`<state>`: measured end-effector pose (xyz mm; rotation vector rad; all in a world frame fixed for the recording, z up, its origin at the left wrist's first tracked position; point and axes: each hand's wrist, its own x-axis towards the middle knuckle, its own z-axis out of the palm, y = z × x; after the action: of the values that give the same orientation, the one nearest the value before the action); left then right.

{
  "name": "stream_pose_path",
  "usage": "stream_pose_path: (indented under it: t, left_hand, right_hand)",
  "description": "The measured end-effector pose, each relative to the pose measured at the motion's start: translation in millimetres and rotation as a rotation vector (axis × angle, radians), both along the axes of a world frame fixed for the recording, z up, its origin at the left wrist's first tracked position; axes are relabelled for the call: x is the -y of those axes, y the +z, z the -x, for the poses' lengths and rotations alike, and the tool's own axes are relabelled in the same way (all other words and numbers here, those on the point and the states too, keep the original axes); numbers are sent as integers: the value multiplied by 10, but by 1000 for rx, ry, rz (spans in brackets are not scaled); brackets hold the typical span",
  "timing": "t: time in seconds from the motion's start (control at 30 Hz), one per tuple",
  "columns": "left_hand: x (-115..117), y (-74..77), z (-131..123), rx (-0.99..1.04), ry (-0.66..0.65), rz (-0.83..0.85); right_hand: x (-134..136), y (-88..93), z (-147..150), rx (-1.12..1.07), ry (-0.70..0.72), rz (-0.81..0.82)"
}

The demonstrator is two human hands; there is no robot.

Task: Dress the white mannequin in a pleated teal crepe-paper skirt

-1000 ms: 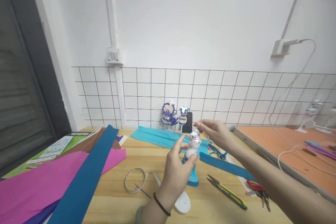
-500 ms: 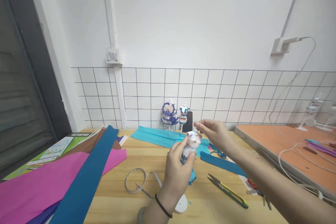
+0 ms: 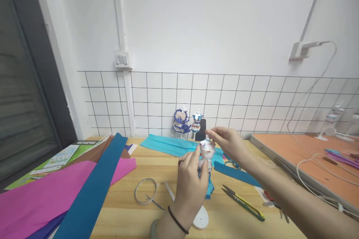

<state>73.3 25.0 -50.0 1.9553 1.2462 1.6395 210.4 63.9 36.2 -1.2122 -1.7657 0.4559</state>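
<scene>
Miniature dress form (image 3: 207, 150) stood roughly upright between both hands, over near middle of wooden table (image 3: 120, 209); whether it touched tabletop, could not tell. Left hand (image 3: 191, 177): fingers and thumb clamped round its torso. Right hand (image 3: 227, 142): thumb and forefinger pinched together on its neck top. Turquoise cloth (image 3: 211, 187) hung below torso. Round white disc (image 3: 201, 219) near left wrist. Yellow-green thread snips (image 3: 243, 202) lay to right, blades partly apart. Behind: purple-trimmed dress form (image 3: 181, 126), blue-and-white dress form (image 3: 196, 122), dark phone (image 3: 202, 130).
</scene>
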Motion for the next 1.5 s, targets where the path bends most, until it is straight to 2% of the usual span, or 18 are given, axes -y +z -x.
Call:
stream_pose_path:
  t: [0.1,0.2,0.43,0.63,0.73,0.87,0.93,1.0,1.07,1.2,1.27,1.37,1.5]
  left_hand:
    - [21,34,40,-244,128,-169]
    - [30,82,80,-304,169,-220]
    - [-59,77,120,-157,176,-27]
    - [-147,40,150,-139,90,143]
    - [-173,30,164,-110,90,214]
    - [-221,6,199,-84,93,239]
    - [-239,-3,220,-84,90,227]
    - [-248,-10,236,-99,81,207]
    - [-248,-16,246,-125,62,184]
    - [-236,-33,261,-179,19,131]
    - [-232,-40,269,-197,5,107]
    - [-236,-45,283,-216,-11,78]
    - [-255,-50,303,-228,-34,66]
  right_hand:
    - [4,-15,1,2,-2,-6]
    - [-27,-20,-27,-8,-9,-21]
    - [-110,41,-56,-41,8,-59]
    - [-34,0,141,-17,68,-80]
    - [-2,-1,229,-4,122,-80]
    - [70,49,193,-13,135,-72]
    - [149,17,97,-29,103,-71]
    - [259,-119,-30,-27,69,-67]
    - [388,-366,-162,25,86,-34]
    - [642,-984,-339,240,288,191]
    - [739,-1213,-349,300,337,275]
    - [834,-1376,-252,424,410,378]
    - [886,-1410,-3,469,453,408]
